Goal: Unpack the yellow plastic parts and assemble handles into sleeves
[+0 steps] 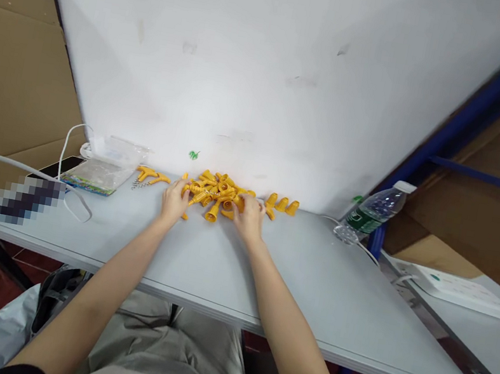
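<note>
A heap of small yellow plastic parts point(217, 191) lies at the far edge of the grey table point(291, 284), against the white wall. My left hand point(174, 201) rests at the heap's left side, its fingers curled onto a yellow piece. My right hand point(249, 216) sits at the heap's right side, fingers bent down on the parts. What each hand actually grips is too small to make out. Three yellow cone pieces point(282, 204) stand in a row just right of the heap. A yellow branched piece point(151, 177) with a small spring lies to the left.
A clear plastic bag point(105, 169) of small items, a phone point(57, 168) and a white cable point(16, 165) occupy the table's left. A water bottle point(374, 212) lies at the right rear. A white power strip point(459, 289) sits on the neighbouring table. Cardboard stands at left.
</note>
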The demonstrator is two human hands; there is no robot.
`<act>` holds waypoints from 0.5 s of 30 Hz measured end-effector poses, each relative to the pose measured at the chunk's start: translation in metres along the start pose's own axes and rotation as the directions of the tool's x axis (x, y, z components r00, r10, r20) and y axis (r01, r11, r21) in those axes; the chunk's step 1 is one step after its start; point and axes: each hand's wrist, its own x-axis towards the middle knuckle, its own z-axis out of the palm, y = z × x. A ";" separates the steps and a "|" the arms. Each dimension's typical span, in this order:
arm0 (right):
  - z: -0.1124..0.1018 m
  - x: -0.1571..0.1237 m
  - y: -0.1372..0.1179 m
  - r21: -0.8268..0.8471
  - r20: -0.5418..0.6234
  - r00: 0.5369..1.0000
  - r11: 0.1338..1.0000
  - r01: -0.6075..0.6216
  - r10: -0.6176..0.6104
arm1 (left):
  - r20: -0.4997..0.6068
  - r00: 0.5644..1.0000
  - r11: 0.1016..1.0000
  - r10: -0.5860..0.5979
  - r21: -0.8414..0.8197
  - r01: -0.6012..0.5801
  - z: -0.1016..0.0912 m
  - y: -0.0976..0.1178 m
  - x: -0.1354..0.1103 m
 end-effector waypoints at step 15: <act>0.017 -0.006 0.019 0.147 -0.058 0.989 0.981 -0.125 0.134 | -0.225 0.934 0.932 -0.276 0.176 0.318 -0.024 -0.025 0.023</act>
